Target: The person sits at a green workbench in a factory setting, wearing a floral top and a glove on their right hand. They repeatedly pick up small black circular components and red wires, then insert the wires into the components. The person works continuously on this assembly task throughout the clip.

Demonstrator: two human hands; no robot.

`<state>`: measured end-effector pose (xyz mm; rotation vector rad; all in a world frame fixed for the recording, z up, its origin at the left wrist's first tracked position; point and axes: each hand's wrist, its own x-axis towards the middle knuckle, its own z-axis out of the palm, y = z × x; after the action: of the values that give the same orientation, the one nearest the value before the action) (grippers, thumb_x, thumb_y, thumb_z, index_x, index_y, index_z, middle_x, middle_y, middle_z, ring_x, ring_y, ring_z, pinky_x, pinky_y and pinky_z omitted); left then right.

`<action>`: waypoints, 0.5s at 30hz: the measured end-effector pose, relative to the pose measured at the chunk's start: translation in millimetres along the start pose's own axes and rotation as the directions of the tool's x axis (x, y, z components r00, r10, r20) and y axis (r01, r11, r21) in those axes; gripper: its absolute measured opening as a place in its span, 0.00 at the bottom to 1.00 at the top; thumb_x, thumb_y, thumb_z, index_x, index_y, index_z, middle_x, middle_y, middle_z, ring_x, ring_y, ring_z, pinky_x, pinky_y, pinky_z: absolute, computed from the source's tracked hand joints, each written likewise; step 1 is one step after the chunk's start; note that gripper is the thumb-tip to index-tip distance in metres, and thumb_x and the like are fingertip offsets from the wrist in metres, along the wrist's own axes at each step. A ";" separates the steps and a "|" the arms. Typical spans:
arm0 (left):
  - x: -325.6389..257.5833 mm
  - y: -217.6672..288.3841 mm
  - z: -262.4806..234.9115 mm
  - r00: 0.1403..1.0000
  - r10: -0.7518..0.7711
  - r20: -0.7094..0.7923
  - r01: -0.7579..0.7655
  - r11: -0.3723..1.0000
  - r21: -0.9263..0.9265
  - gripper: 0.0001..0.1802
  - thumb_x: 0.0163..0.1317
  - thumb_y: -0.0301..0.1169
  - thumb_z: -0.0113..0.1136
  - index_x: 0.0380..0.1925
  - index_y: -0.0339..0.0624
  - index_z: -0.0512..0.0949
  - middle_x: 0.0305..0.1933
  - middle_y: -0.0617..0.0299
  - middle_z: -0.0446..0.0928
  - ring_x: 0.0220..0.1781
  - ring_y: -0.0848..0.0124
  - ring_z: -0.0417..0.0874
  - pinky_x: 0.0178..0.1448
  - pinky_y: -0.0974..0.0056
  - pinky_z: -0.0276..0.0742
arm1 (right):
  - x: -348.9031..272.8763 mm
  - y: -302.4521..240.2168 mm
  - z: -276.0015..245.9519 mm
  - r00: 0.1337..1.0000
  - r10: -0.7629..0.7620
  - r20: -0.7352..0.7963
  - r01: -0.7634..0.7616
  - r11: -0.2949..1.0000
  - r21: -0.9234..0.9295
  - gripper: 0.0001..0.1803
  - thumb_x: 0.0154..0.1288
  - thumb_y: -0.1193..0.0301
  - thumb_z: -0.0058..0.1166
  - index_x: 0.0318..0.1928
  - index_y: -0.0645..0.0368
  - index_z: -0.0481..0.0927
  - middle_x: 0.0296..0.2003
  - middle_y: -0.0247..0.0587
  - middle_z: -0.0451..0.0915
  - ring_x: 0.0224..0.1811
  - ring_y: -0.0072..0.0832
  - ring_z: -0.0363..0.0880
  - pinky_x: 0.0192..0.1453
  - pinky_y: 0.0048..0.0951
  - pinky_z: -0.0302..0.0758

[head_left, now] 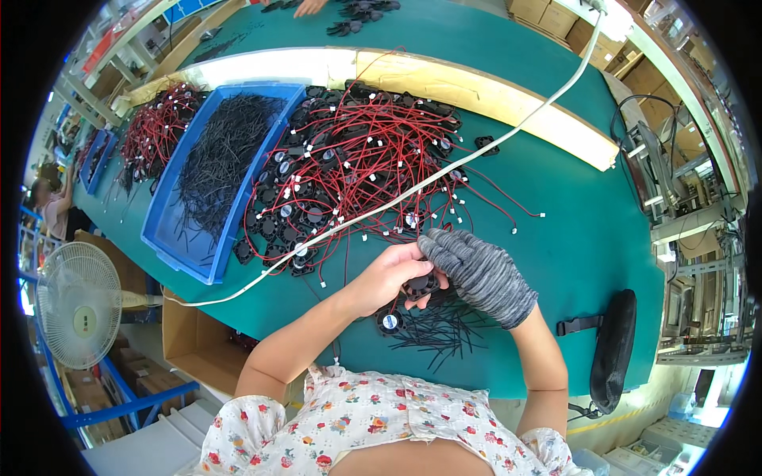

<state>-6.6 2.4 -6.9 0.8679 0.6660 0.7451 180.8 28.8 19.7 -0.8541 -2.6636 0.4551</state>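
Observation:
My bare left hand (394, 278) is closed around a small black cooling fan (421, 287) above the near part of the green table. My right hand (479, 274), in a grey knitted glove, meets the left at the fan's upper edge. Its fingers are bent together there, and what they pinch is hidden. Just below the hands another black fan (390, 321) with a round pale label lies on the table. Beside it is a loose bunch of thin black tubes (444, 337). Beyond my hands spreads a heap of black fans with red wires (357, 166) and small white connectors.
A blue tray (214, 270) of black tubes stands left of the heap. One white cable (444, 169) crosses above the table. Behind runs a pale barrier (476, 86); past it shows another person's hand (309, 7). A black pouch (613, 353) lies at the right edge.

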 end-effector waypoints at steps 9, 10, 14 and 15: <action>-0.9 2.5 0.2 0.999 -0.038 0.006 0.038 0.994 0.101 0.10 0.66 0.31 0.39 0.36 0.38 0.70 0.33 0.61 0.75 0.20 0.78 0.74 0.19 0.75 0.67 | 2.5 1.9 1.4 0.994 -0.035 -0.108 0.035 0.999 0.000 0.19 0.60 0.72 0.41 0.52 0.58 0.72 0.42 0.45 0.77 0.43 0.39 0.76 0.48 0.33 0.73; -0.9 2.8 0.5 0.999 -0.041 0.001 0.041 0.993 0.112 0.10 0.66 0.31 0.39 0.35 0.38 0.70 0.33 0.61 0.75 0.20 0.78 0.74 0.19 0.75 0.67 | 2.3 4.3 0.9 0.993 -0.044 -0.110 0.049 0.998 0.039 0.19 0.58 0.74 0.42 0.52 0.58 0.72 0.42 0.45 0.77 0.43 0.39 0.76 0.48 0.34 0.73; 0.4 0.0 -0.1 0.999 -0.035 0.032 0.029 0.985 0.168 0.10 0.66 0.31 0.39 0.33 0.40 0.70 0.32 0.63 0.76 0.20 0.79 0.74 0.19 0.76 0.66 | -0.6 20.7 -3.4 0.983 -0.069 -0.170 0.105 0.971 0.215 0.20 0.54 0.78 0.47 0.51 0.59 0.74 0.42 0.45 0.78 0.43 0.39 0.77 0.49 0.34 0.74; 1.0 -2.5 0.6 0.999 -0.044 0.029 0.038 0.981 0.191 0.10 0.66 0.31 0.39 0.32 0.40 0.70 0.32 0.63 0.76 0.20 0.79 0.74 0.19 0.76 0.66 | -0.5 23.4 -4.3 0.978 -0.069 -0.197 0.121 0.957 0.264 0.21 0.53 0.79 0.48 0.50 0.59 0.74 0.42 0.45 0.78 0.43 0.39 0.77 0.49 0.34 0.74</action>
<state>-4.9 1.8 -9.0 1.0360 0.7324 0.6354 194.7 47.5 14.5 -0.6465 -2.3859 0.6672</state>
